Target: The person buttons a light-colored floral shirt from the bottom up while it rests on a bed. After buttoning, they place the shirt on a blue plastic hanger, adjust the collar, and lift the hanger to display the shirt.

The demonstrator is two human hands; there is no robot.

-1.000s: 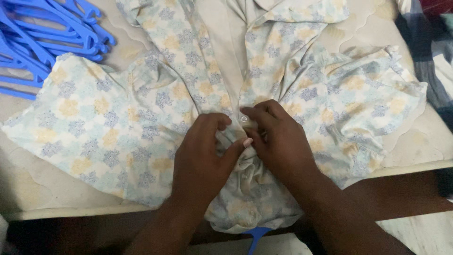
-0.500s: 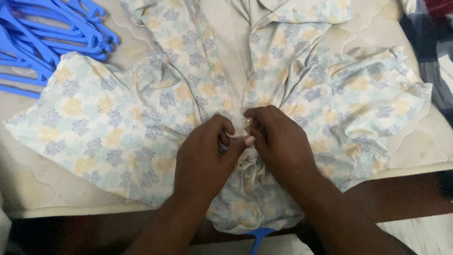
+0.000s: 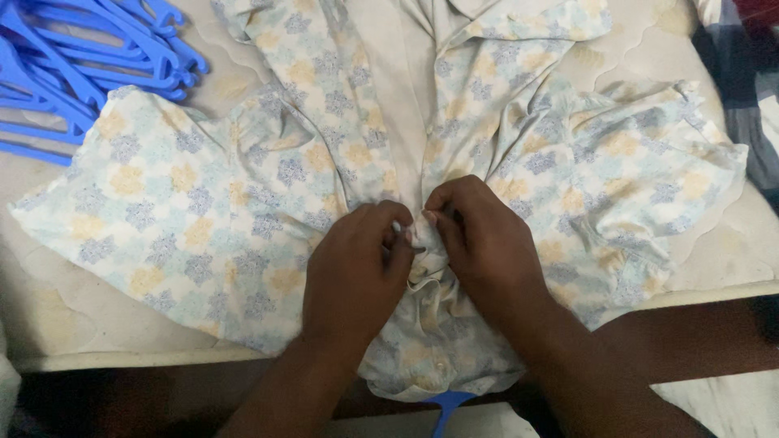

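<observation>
A pale floral shirt (image 3: 243,203) with blue and yellow flowers lies spread out on a cream quilted mattress (image 3: 97,324), its front open toward the top. My left hand (image 3: 353,272) and my right hand (image 3: 487,247) meet at the middle of the shirt's front. Both pinch the bunched front edges of the fabric together, fingertips touching. A blue hanger hook (image 3: 446,404) pokes out from under the shirt's near edge, below my hands.
A pile of blue plastic hangers (image 3: 89,57) lies at the top left of the mattress. Dark checked fabric (image 3: 742,89) lies along the right edge. The mattress's near edge runs below my wrists, with dark floor beneath.
My hands have shifted slightly up the shirt front while still pinching the fabric together. The shirt and hangers lie as before.
</observation>
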